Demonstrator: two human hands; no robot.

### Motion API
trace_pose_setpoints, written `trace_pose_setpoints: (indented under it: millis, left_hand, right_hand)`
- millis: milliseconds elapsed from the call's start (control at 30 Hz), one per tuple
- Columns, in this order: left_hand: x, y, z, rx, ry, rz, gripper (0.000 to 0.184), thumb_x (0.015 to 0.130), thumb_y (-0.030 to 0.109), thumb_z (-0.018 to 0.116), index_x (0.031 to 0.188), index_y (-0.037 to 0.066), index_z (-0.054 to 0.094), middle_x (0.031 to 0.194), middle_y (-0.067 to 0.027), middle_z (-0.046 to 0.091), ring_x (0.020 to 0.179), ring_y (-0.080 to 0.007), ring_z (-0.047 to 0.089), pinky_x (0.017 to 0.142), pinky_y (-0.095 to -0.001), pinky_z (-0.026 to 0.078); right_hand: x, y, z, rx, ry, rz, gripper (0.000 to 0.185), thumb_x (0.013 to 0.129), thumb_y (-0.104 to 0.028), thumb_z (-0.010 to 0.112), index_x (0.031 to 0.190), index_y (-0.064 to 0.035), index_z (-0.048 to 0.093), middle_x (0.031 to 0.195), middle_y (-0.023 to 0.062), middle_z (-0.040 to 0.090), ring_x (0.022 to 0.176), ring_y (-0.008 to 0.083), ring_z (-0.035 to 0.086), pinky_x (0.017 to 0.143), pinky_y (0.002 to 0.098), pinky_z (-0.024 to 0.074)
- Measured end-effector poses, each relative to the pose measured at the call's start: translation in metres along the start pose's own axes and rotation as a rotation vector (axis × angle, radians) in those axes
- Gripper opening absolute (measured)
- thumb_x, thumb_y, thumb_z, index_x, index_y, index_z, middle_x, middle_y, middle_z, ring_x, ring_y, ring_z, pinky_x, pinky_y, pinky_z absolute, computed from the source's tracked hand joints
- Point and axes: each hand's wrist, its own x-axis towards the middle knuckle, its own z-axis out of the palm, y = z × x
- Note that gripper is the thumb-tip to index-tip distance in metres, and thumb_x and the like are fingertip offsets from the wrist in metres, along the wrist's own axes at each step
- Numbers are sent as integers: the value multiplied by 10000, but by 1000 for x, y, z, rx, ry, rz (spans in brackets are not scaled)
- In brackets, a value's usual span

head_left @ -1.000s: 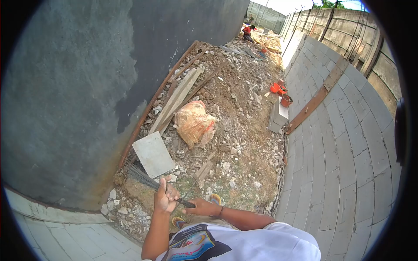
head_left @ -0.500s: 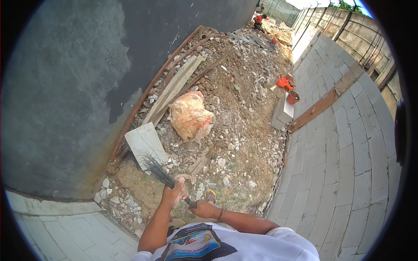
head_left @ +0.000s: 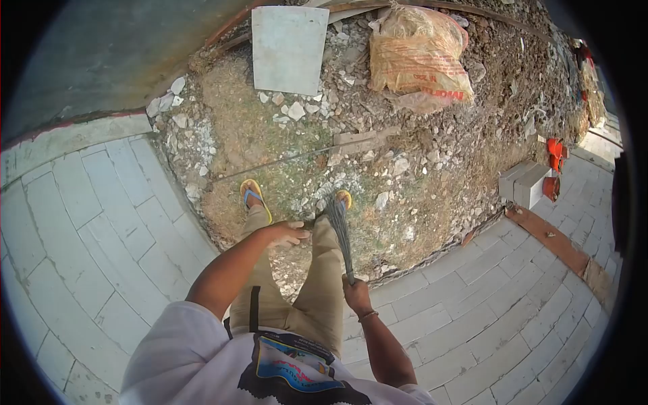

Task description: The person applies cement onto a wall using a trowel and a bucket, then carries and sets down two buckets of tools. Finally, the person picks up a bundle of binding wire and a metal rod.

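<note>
My right hand (head_left: pixel 356 295) is closed around one end of a bundle of thin dark-grey wire-like strands (head_left: pixel 343 236). From that fist the strands reach forward past my right knee, their far end overlapping the sandalled right foot (head_left: pixel 343 199). Held in front of my left thigh, my left hand (head_left: pixel 287 233) is empty, with its fingers stretched out toward the right. Below it my left foot (head_left: pixel 251 194), in a yellow sandal with blue straps, stands on the rubble.
A pale flat board (head_left: pixel 289 50) and a crumpled orange-tan sack (head_left: pixel 420 57) lie ahead on stony ground. Grey block walls (head_left: pixel 472 304) run along my right and left (head_left: pixel 94 223). Pale blocks (head_left: pixel 523 183), a reddish bucket (head_left: pixel 551 187) and a wooden plank (head_left: pixel 548 236) are at right.
My view has tilted down and turned. The left hand has let go of the strands and moved apart from them; my right hand now holds them alone, on the right.
</note>
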Motion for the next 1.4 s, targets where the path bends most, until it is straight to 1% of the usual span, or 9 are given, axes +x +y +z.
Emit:
trace_pose_setpoints:
  millis: [67, 133, 200, 333, 533, 700, 933, 1200, 1400]
  left_hand:
    - [74, -84, -95, 605, 548, 73, 841, 831, 491, 718, 1442, -14, 439, 1255, -226, 637, 1201, -327, 603, 998, -406, 466]
    - [97, -107, -155, 835, 761, -205, 704, 836, 455, 671, 1322, -37, 541, 1115, -251, 679, 1047, -371, 665, 892, -436, 519]
    - [120, -113, -194, 809, 882, -88, 560, 877, 417, 622, 1222, -23, 605, 1085, -241, 685, 1020, -392, 659, 887, -472, 513]
    - [188, -50, -250, 813, 853, 12, 489, 913, 345, 599, 1286, 30, 581, 1094, -219, 684, 1014, -392, 653, 909, -475, 502]
    - [316, 24, -296, 1237, 1245, 461, 527, 890, 252, 637, 1375, 79, 528, 1308, -210, 578, 1213, -387, 542, 1011, -462, 460]
    - [370, 36, -294, 1231, 1077, 266, 460, 886, 190, 612, 1307, 16, 554, 1269, -219, 600, 1194, -377, 558, 1028, -463, 431]
    - [215, 13, -265, 1045, 1025, 451, 392, 889, 226, 635, 1168, -46, 592, 1116, -238, 639, 1106, -394, 578, 989, -465, 447]
    - [-70, 19, -309, 474, 1383, 482, 463, 922, 401, 612, 967, -54, 683, 960, -300, 665, 952, -447, 635, 862, -487, 512]
    - [-238, -38, -336, -17, 1596, 595, 554, 967, 489, 536, 928, -43, 684, 877, -297, 669, 882, -473, 636, 810, -499, 510]
  right_hand:
    - [0, 7, 23, -41, -132, -27, 486, 959, -421, 572, 811, 35, 648, 709, 258, 636, 724, 440, 642, 643, 476, 480]
    - [12, 46, 71, -90, -186, 10, 327, 892, -336, 639, 888, -11, 674, 827, 281, 648, 845, 474, 636, 677, 531, 503]
    - [20, 62, 89, -160, -175, -4, 263, 836, -294, 674, 934, -49, 682, 788, 258, 661, 794, 470, 643, 668, 543, 517]
    - [27, 72, 82, -210, -218, 94, 225, 815, -271, 674, 943, -87, 694, 743, 220, 673, 722, 447, 654, 639, 533, 528]
    - [32, 88, 83, -269, -294, 170, 239, 801, -262, 678, 995, -130, 722, 708, 215, 661, 678, 432, 652, 606, 522, 527]
    - [41, 81, 80, -249, -216, 144, 230, 826, -263, 675, 980, -102, 727, 688, 230, 641, 675, 438, 646, 600, 508, 518]
    - [42, 46, 76, -277, -160, 92, 244, 887, -266, 659, 872, -24, 685, 659, 243, 614, 663, 441, 640, 570, 492, 485]
    - [23, -17, 84, -324, -90, -245, 236, 879, -247, 637, 852, -14, 656, 682, 250, 620, 677, 455, 635, 568, 479, 476]
    - [30, -46, 110, -307, -186, -212, 301, 917, -299, 613, 900, -3, 665, 706, 237, 631, 674, 422, 637, 613, 483, 467]
